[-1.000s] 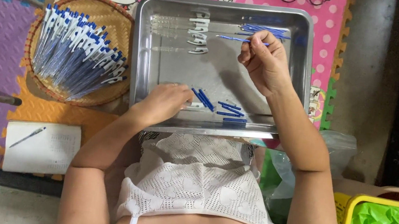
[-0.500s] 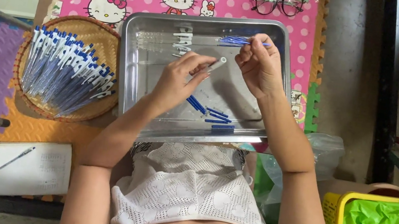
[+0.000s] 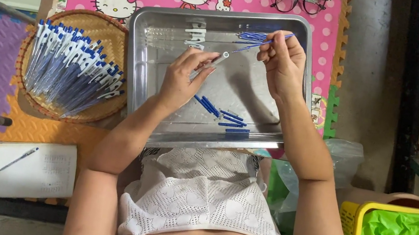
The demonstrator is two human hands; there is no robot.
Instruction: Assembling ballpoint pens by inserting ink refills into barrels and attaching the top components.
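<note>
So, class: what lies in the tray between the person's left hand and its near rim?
In the head view, loose blue pen parts lie on the tray floor between the left hand and the near rim.

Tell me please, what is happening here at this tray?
A person sits over a metal tray and puts pens together. The left hand holds a clear barrel; the right hand holds a blue refill with its tip at the barrel's end. More refills and clear parts lie in the tray. A basket to the left holds many finished pens.
</note>
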